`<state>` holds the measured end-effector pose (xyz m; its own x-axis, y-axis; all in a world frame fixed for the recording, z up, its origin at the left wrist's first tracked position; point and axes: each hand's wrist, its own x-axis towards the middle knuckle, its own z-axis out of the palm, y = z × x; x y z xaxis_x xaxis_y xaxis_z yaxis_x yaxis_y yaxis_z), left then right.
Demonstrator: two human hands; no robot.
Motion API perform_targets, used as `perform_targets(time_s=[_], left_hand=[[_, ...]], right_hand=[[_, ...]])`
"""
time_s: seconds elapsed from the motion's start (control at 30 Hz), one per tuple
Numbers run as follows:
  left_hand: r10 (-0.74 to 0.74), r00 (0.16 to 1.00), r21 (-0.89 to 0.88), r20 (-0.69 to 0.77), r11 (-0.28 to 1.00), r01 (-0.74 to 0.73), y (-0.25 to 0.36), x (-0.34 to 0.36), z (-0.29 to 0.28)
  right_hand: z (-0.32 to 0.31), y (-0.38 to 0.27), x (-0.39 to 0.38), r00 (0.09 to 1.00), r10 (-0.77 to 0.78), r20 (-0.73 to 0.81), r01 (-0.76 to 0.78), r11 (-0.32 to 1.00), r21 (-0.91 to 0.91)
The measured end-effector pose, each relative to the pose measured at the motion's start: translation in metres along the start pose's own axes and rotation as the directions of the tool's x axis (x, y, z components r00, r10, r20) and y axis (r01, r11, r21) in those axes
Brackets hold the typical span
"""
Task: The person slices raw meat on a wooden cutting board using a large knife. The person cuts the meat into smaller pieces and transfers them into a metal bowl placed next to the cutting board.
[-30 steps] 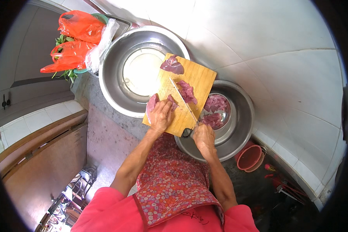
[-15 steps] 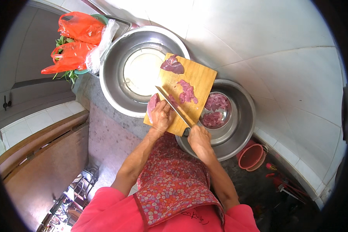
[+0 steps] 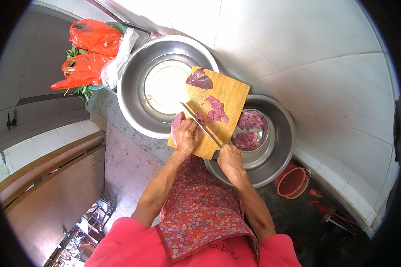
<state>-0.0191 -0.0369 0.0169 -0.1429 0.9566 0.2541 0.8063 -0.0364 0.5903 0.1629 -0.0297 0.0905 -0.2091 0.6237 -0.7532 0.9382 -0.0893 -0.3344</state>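
Note:
A wooden cutting board (image 3: 229, 91) spans the gap between two metal basins. My left hand (image 3: 188, 137) presses a long piece of raw meat (image 3: 177, 123) against its left edge, fingers curled over it. In my right hand (image 3: 231, 159) is the dark handle of a kitchen knife (image 3: 202, 127); its blade slants up and left across the board, right beside my left fingertips. Several cut slices (image 3: 216, 109) lie to the right of the blade. Farther off on the board rests a darker chunk of meat (image 3: 199, 79).
At left stands a large metal basin (image 3: 131, 104) holding clear liquid. The right basin (image 3: 280, 155) contains a smaller bowl with sliced meat (image 3: 249, 129). Red plastic bags (image 3: 96, 38) with greens sit far left. Reddish buckets (image 3: 292, 181) stand on the floor, right.
The whole view has shifted slightly, so everything sits a little lower. Both hands, the knife and the meat keep nearly the same places on the board.

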Motion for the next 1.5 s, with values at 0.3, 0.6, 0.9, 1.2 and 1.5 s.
perform_targets(time_s=[0.3, 0.6, 0.9, 1.2, 1.5], left_hand=[[-0.073, 0.995, -0.058, 0.065, 0.995, 0.077, -0.002, -0.009, 0.004], [-0.150, 0.988, -0.080, -0.027, 0.986, 0.147, 0.002, -0.006, 0.001], [-0.051, 0.998, -0.033, 0.032, 0.998, 0.052, -0.007, -0.015, 0.005], [-0.024, 0.999, -0.058, 0.029, 0.998, 0.025, -0.008, -0.014, 0.004], [-0.011, 1.000, -0.035, 0.020, 0.999, 0.012, -0.003, 0.000, -0.003]], right_hand=[[0.017, -0.006, 0.013, 0.980, -0.088, -0.180, 0.088, 0.996, -0.009], [-0.007, 0.027, -0.009, 0.980, 0.036, -0.196, -0.029, 0.999, 0.038], [0.007, 0.027, -0.037, 0.961, -0.122, -0.247, 0.123, 0.992, -0.013], [0.009, 0.009, -0.009, 0.991, -0.080, -0.106, 0.080, 0.997, 0.000], [0.008, -0.001, -0.004, 0.990, -0.048, -0.134, 0.051, 0.998, 0.021]])
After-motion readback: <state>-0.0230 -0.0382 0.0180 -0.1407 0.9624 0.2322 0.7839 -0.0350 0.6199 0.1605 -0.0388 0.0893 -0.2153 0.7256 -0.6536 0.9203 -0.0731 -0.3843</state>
